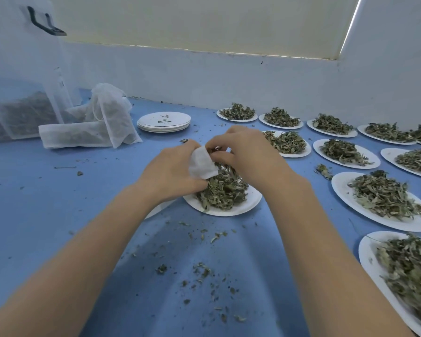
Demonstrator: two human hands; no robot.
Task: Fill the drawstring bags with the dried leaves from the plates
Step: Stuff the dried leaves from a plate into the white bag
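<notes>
Head view. Drawstring bag point(202, 165): over near plate point(250, 199) of dried leaves point(223, 188), pinched in left hand point(173, 171) fingers. Right hand point(246, 154): fingers curled at bag mouth, pinching leaves. Step: stuffing. Next: mouth held open, more leaves. Filled bags point(102, 122) far left of plate; full plates point(379, 198) right, on counter point(58, 203).

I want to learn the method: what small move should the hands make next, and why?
Probably the right hand should push its pinch of leaves into the bag, which the left hand holds over the plate. The plate is heaped with dried leaves.
</notes>
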